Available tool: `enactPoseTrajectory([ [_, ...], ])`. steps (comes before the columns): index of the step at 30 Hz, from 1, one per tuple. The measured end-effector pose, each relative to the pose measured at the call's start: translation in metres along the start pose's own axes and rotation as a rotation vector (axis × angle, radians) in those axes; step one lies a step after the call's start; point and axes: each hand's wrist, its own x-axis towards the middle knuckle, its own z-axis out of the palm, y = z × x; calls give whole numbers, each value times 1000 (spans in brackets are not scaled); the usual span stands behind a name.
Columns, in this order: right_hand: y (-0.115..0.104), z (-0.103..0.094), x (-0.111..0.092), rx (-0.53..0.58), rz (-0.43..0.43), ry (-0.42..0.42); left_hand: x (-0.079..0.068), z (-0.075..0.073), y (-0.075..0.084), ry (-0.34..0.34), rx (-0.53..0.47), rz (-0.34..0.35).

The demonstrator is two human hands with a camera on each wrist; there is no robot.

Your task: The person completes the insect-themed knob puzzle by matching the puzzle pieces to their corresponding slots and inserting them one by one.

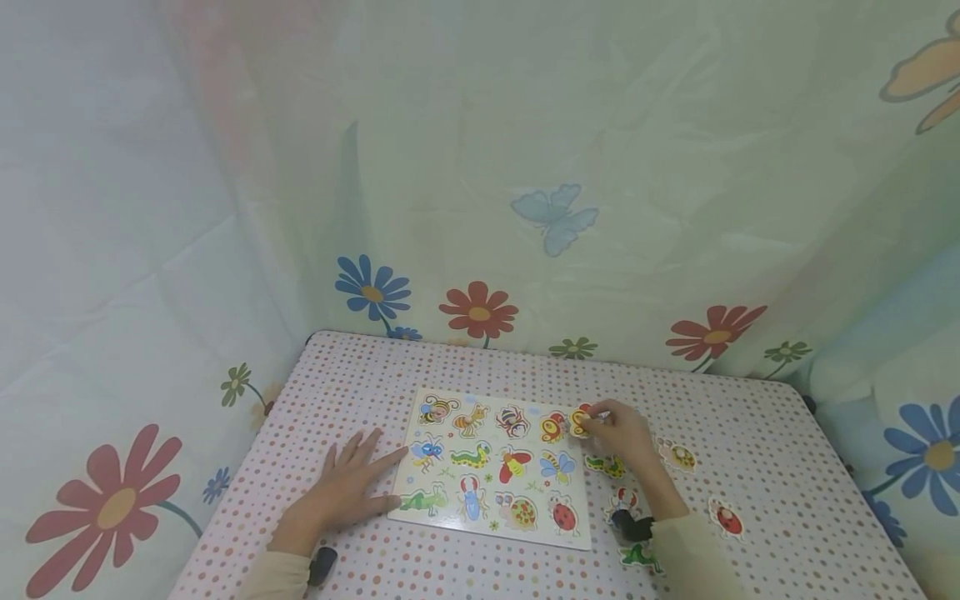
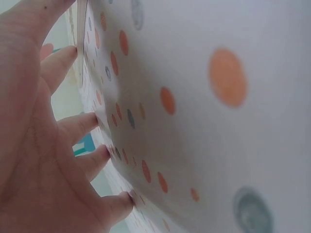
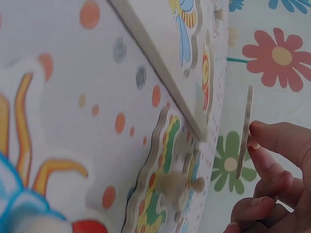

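Observation:
A flat wooden puzzle board (image 1: 442, 518) with insect pictures lies on the dotted tabletop. My right hand (image 1: 626, 437) pinches a red-and-yellow puzzle piece (image 1: 580, 421) between thumb and finger, over the board's upper right corner. Seen edge-on in the right wrist view, the held piece (image 3: 244, 133) is raised above the table, with the fingertips at its knob side. My left hand (image 1: 348, 487) spreads its fingers at the board's left edge. In the left wrist view, fingertips of the left hand (image 2: 43, 136) rest on the tabletop, with the thumb and index finger at the board's side.
Loose pieces lie right of the board: a caterpillar (image 1: 606, 467), a snail (image 1: 681, 457), a ladybug (image 1: 727, 522), a red-horned beetle (image 1: 624, 500) and a green insect (image 1: 641, 557). The right forearm passes between them. A flowered curtain (image 1: 450, 167) stands behind the table.

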Motion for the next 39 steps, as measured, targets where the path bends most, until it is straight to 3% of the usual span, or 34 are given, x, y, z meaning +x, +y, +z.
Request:
enactPoseTrajectory([
  [16, -15, 26, 4, 42, -15, -43, 0, 0, 1, -7, -3, -8],
  [25, -20, 36, 6, -15, 40, -56, 1, 1, 0, -9, 10, -11],
  [39, -24, 40, 7, -52, 33, -82, 1, 2, -1, -4, 10, -11],
])
